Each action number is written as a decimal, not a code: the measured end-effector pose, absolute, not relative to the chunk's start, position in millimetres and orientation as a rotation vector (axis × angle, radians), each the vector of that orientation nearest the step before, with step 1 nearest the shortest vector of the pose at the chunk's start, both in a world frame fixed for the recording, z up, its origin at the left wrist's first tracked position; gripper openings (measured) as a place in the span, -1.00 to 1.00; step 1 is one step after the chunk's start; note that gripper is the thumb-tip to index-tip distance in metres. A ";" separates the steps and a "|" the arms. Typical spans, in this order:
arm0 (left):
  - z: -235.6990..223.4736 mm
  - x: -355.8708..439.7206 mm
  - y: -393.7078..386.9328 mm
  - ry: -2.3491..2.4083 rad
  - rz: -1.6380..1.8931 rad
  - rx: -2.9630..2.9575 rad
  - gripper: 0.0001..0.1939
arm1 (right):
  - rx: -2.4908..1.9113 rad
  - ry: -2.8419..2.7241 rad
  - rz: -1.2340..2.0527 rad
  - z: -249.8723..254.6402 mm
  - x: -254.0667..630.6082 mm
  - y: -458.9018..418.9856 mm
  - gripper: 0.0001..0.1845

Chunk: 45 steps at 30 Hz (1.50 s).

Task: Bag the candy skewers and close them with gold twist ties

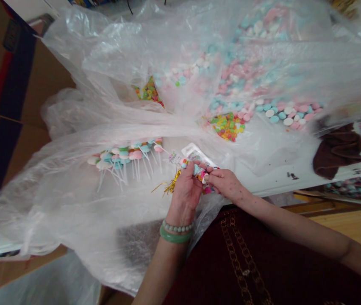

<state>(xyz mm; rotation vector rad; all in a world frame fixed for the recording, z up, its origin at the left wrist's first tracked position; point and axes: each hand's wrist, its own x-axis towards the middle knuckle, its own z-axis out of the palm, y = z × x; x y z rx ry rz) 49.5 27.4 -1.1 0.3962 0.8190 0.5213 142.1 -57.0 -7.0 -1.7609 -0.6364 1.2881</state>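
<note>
My left hand (187, 190), with a green bangle and a beaded bracelet at its wrist, is closed around a row of soft candy pieces (196, 169) in pale blue, pink and orange. My right hand (226, 182) pinches the near end of the same candy, by a white and pink piece. Whether a stick runs through them is hidden by the fingers. Gold twist ties (171, 185) lie against the left hand. Just behind the hands is a white plastic tray (193, 149). Finished-looking marshmallow lollipops (126, 156) lie in a row to the left, white sticks toward me.
Clear plastic sheeting (104, 55) covers much of the table. Loose pink, blue and white marshmallows (288, 113) are heaped at the back right. Ring-shaped gummies (228, 126) form a smaller pile. A brown cloth (337, 150) lies right; a cardboard box (45, 93) stands left.
</note>
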 end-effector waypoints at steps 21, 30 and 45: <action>-1.0 45.0 34.0 0.761 0.747 0.451 -0.90 | -1.430 -0.407 1.505 -9.7 141.8 -58.5 -0.85; 4.5 41.8 39.7 0.770 0.576 0.338 -0.85 | -0.579 0.152 2.076 -11.3 149.2 -55.2 -0.79; 3.0 41.5 37.5 0.707 0.677 0.340 -0.89 | -0.472 0.224 2.142 -13.6 148.6 -47.6 -0.66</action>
